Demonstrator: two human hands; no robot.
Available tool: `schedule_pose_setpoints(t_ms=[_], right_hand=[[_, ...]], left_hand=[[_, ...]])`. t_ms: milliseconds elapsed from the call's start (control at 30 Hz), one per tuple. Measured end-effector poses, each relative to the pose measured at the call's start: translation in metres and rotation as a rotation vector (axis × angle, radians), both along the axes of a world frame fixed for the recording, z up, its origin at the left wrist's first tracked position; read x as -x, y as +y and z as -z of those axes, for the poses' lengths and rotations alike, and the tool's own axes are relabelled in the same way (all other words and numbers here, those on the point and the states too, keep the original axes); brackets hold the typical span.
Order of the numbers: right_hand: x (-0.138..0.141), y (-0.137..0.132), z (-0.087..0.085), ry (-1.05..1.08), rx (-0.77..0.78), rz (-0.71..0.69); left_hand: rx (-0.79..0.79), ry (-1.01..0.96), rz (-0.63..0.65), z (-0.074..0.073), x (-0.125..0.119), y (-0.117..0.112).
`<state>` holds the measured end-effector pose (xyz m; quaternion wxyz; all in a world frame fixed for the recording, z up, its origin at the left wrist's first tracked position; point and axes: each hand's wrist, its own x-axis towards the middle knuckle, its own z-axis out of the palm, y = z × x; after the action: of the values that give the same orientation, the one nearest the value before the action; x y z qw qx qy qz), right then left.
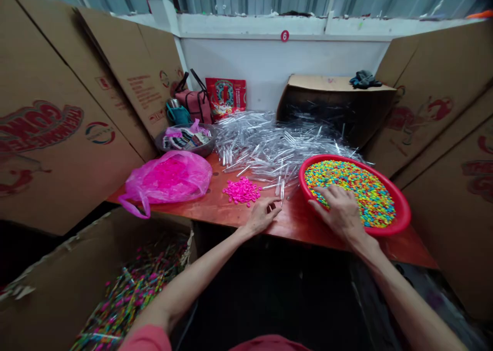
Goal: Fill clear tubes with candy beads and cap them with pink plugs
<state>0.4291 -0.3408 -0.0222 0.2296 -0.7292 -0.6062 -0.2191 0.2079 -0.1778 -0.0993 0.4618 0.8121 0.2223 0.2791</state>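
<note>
My right hand (339,212) rests at the near rim of a red plastic basin (402,212), its fingers spread among small multicoloured beads (362,191). My left hand (264,216) lies on the orange-red wooden table (296,225), its fingertips at transparent plastic tubes (280,188). Whether it grips one, I cannot tell. Behind both hands spreads a large heap of these tubes (269,148). A small pile of bright pink beads (242,190) sits left of my left hand, beyond which lies a pink plastic bag of similar beads (165,179).
Printed cardboard sheets (57,130) stand along both sides. At lower left, an open cardboard box (131,294) holds many colourful filled tubes. At the back are a dark bin of tubes (327,114), a metal bowl of cloth items (185,141), and a red packet (225,98).
</note>
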Motion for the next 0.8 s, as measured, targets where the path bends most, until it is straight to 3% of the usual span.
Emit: schedule_pose_setpoints(t_ms=[100,167,300,467,633,800], right_hand=[[0.025,-0.003,0.012,-0.094,0.062,0.02],[0.027,-0.003,0.014,-0.123,0.073,0.034],[0.023,-0.002,0.009,-0.172,0.088,0.065],[0.03,-0.001,0.0,-0.176,0.136,0.102],[0.032,-0.001,-0.004,-0.211,0.118,0.115],[0.02,-0.017,-0.002,-0.245,0.077,0.055]], left_hand=[[-0.016,-0.052,-0.029,0.002,-0.014,0.005],[0.062,-0.104,-0.031,0.002,-0.03,0.005],[0.361,-0.238,0.026,-0.005,-0.071,0.002],[0.674,-0.339,0.091,-0.025,-0.113,-0.005],[0.846,-0.409,0.197,-0.045,-0.125,-0.011],[0.905,-0.434,0.168,-0.056,-0.123,-0.031]])
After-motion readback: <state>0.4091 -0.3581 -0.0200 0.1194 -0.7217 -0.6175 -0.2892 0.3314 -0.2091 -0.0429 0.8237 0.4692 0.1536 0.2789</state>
